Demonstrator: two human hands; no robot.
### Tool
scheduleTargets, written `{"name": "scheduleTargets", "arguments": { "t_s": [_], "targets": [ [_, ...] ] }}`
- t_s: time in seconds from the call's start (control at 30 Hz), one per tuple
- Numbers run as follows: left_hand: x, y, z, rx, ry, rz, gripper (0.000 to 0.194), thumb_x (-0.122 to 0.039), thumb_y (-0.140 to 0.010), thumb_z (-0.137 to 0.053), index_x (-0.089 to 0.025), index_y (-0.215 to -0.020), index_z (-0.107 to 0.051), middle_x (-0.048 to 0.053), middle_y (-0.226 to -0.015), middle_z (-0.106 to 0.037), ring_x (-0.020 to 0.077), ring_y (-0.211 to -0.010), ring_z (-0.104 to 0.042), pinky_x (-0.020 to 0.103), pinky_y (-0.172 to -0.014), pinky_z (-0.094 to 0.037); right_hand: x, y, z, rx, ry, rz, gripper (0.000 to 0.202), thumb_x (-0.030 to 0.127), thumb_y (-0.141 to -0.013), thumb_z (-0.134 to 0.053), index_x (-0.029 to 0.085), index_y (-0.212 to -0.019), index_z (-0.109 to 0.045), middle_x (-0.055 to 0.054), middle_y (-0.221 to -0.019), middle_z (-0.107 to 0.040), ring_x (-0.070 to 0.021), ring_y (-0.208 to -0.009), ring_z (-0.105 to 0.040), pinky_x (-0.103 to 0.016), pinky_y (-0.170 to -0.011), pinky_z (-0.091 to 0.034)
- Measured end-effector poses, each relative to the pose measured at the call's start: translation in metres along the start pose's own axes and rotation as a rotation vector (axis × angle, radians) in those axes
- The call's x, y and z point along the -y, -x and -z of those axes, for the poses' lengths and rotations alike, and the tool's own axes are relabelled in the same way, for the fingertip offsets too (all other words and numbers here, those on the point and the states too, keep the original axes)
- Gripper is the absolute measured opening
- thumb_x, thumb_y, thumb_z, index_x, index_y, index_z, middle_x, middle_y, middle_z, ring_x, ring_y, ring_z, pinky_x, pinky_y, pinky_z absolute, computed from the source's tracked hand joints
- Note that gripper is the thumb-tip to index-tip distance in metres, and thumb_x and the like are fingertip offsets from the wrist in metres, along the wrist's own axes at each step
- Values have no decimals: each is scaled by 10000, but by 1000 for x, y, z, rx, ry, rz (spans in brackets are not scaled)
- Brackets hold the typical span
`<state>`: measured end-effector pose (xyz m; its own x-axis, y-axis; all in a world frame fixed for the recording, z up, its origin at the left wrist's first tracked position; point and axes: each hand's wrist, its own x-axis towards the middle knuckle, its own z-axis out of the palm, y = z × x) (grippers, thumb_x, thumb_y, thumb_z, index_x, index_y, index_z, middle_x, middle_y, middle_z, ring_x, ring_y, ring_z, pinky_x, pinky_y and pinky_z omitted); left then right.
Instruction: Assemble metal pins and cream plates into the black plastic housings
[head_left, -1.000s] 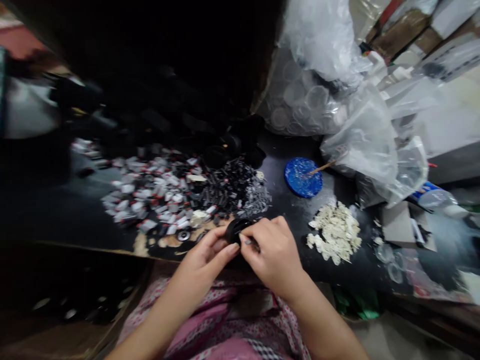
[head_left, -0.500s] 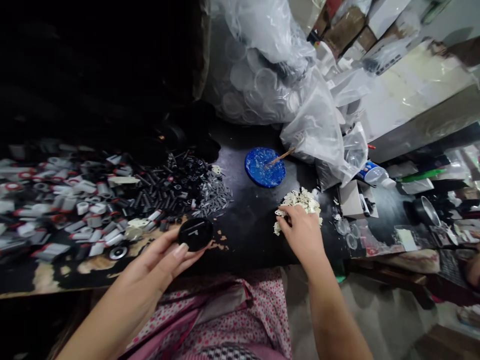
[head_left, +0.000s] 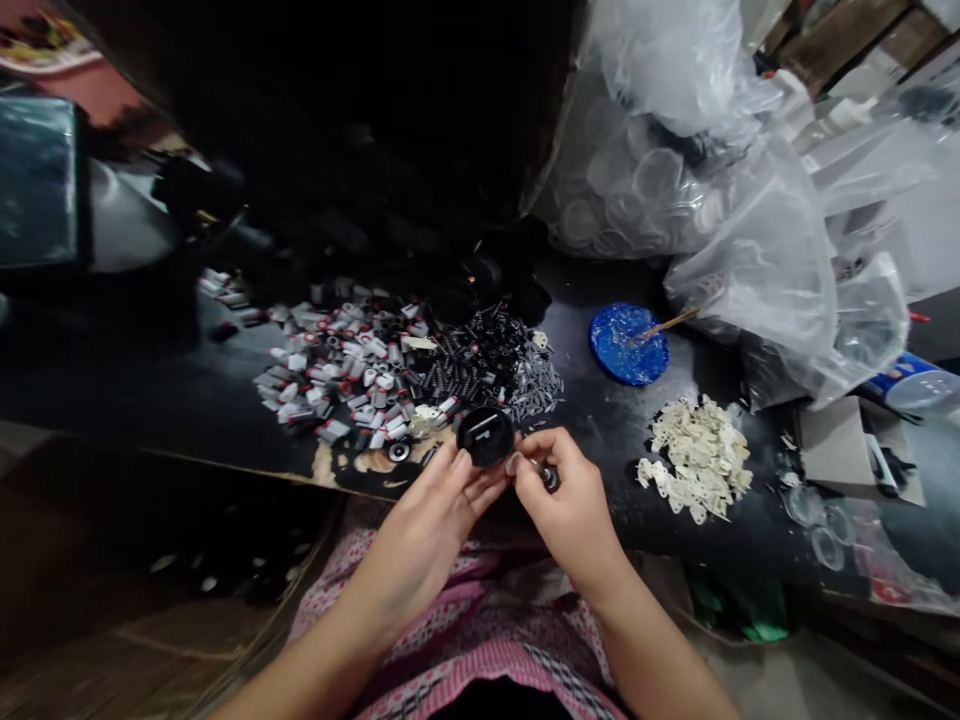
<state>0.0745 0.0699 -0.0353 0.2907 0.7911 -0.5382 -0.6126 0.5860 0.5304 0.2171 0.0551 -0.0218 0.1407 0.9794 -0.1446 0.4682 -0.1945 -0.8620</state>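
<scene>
A round black plastic cup-like part (head_left: pixel 486 438) rests in the fingers of my left hand (head_left: pixel 431 500), its hollow side facing up with a pale narrow mark inside. My right hand (head_left: pixel 566 495) is close against its right side, with thumb and forefinger pinched at the rim. Under the curled right fingers a small dark shiny object (head_left: pixel 551 478) shows, mostly hidden; its kind is unclear. At the right thumb tip there is a pale spot, perhaps the nail or a small piece. Off to the right lies a pile of flat cream pieces (head_left: pixel 701 455).
Grey-and-white tubular parts with red rings (head_left: pixel 337 370) lie beyond my hands, beside black springs (head_left: pixel 450 370) and small grey pins (head_left: pixel 536 385). A blue lid of clear grease (head_left: pixel 628 345) holds a wooden stick. Plastic bags (head_left: pixel 757 260) and an open white box (head_left: pixel 832 445) stand right.
My right hand has left the cream pile and come over to the black part in my left hand. The view has swung left.
</scene>
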Motion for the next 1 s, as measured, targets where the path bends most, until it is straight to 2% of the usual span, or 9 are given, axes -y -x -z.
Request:
{"name": "scheduleTargets", "arguments": {
  "t_s": [0.1,0.2,0.27,0.33,0.47,0.6,0.8,1.0],
  "targets": [
    [-5,-1,4,-42,55,48,234,-361,-824,-794,-211,-994,-736,81,-1084,-781,261,-1048,-722,414,-979,-564,-2,0,-6,-36,-33,74,76,259,-899,-636,221,-963,-650,-7,-844,-730,-171,-779,-652,-286,-705,-474],
    [-12,-1,6,-45,104,81,170,-343,-838,-784,-200,-911,-727,77,-1007,-788,247,-1028,-725,395,-960,-576,-4,-2,3,-26,66,286,83,290,-934,-657,221,-969,-687,-8,-862,-750,-163,-782,-662,-302,-749,-465],
    [-15,0,6,-34,126,81,159,-337,-860,-761,-195,-918,-717,84,-1030,-785,244,-1049,-718,392,-965,-575,-3,-5,9,-17,165,450,101,271,-965,-635,222,-1022,-701,-12,-905,-764,-161,-803,-676,-320,-777,-440],
    [-17,1,6,-27,119,86,154,-324,-874,-746,-195,-947,-704,93,-1086,-779,241,-1051,-718,390,-961,-579,-2,-7,12,-22,262,552,109,232,-985,-605,219,-1026,-706,-19,-939,-764,-163,-838,-683,-335,-790,-411],
    [-16,1,7,-11,32,45,194,-302,-903,-712,-205,-1071,-690,88,-1123,-773,227,-1022,-730,360,-942,-583,1,-8,12,20,428,550,114,183,-975,-595,206,-957,-706,-26,-903,-739,-168,-832,-662,-337,-769,-371],
    [-14,-1,11,8,-75,10,292,-328,-913,-700,-224,-1183,-663,77,-1147,-767,233,-1057,-723,345,-962,-566,6,-8,12,70,449,558,122,164,-961,-594,196,-901,-694,-20,-860,-722,-160,-803,-650,-327,-755,-359],
    [-8,-3,22,48,-218,-23,313,-336,-880,-744,-272,-1180,-681,18,-1197,-744,212,-1129,-686,324,-1010,-536,11,-7,13,20,446,598,106,154,-950,-609,198,-932,-705,-18,-845,-712,-152,-779,-645,-330,-766,-355],
    [-6,-3,22,95,-260,-30,286,-338,-875,-748,-289,-1152,-698,8,-1177,-753,219,-1143,-678,352,-1021,-533,13,-9,13,13,453,565,129,120,-934,-600,192,-912,-703,-19,-822,-718,-155,-767,-646,-335,-760,-359]
  ]
}}
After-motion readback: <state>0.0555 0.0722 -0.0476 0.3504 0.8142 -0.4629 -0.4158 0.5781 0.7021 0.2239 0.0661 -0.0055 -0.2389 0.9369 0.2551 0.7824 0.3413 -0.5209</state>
